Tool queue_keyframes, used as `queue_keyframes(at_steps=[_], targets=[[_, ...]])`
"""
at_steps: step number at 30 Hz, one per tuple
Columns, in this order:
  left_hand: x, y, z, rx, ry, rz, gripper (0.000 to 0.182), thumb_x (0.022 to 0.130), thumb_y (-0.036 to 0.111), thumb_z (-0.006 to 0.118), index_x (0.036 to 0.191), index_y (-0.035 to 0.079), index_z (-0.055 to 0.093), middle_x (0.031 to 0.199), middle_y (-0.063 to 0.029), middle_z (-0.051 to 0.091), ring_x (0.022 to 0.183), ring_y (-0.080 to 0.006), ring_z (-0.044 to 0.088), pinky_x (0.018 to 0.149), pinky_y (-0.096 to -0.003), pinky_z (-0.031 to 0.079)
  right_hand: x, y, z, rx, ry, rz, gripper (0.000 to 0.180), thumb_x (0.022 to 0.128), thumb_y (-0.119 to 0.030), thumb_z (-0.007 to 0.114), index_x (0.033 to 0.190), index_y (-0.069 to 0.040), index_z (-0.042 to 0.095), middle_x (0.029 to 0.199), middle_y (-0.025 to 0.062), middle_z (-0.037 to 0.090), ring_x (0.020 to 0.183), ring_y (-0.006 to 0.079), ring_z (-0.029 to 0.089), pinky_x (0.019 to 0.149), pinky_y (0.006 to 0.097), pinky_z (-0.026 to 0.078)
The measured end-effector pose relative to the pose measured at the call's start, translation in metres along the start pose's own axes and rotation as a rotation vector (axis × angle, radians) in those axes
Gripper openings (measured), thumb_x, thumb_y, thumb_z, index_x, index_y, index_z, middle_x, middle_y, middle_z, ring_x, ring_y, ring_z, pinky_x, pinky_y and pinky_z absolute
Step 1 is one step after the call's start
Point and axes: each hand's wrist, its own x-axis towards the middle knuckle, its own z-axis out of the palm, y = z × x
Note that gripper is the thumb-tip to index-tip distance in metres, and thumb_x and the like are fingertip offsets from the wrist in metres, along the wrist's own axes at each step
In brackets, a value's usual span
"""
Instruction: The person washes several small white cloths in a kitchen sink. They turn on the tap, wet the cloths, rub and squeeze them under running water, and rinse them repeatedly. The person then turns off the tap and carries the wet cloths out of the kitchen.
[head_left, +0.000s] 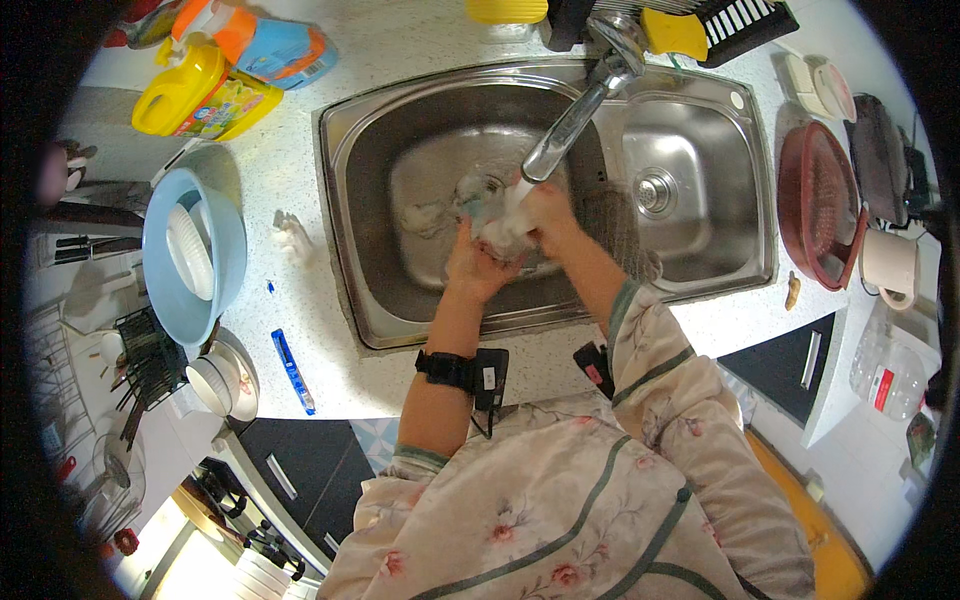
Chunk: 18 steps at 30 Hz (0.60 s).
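Observation:
Both hands are over the large left basin of a steel sink (442, 300), under the tap spout (564, 135), from which water runs. My left hand (484, 259) holds a clear, rounded vessel (480, 196), apparently a bowl or container; blur hides its exact shape. My right hand (546, 217) is at the vessel's right side with a whitish wad (517, 223), perhaps a cloth, at its fingers. Water lies in the basin below. A grey, blurred mesh-like thing (619, 225) hangs over the divider, right of my right hand.
Left of the sink stand a light blue plastic basin (232, 255) holding a white ribbed dish, stacked bowls (214, 382), a blue packet (292, 371) and a crumpled white scrap (292, 238). Behind are a yellow jug (202, 94) and yellow sponge (675, 34). A red-brown colander (817, 206) stands right.

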Motion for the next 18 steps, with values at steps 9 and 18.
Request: queue_keyframes(at_steps=[9,18], targets=[[0.011,-0.009,0.014,0.086,-0.174,0.087,0.056,0.085,0.056,0.037,0.114,0.009,0.047,0.107,-0.0063,0.055,0.098,-0.0225,0.053,0.083,-0.0346,0.042,-0.05,-0.007,0.024,-1.281,0.039,-0.687,0.038,0.083,-0.04,0.049,0.072,-0.006,0.061,0.064,0.0192,0.058,0.066,0.0331,0.06,0.054,0.0431,0.046],[-0.022,0.003,0.02,-0.056,-0.412,0.022,0.044,0.088,0.048,0.04,0.107,0.01,0.048,0.091,-0.0062,0.054,0.088,-0.0215,0.053,0.081,-0.0431,0.044,-0.022,-0.002,0.008,-0.823,-0.31,-0.33,0.032,0.086,-0.029,0.05,0.089,0.001,0.06,0.078,0.0096,0.062,0.067,0.0164,0.059,0.06,0.0287,0.047]])
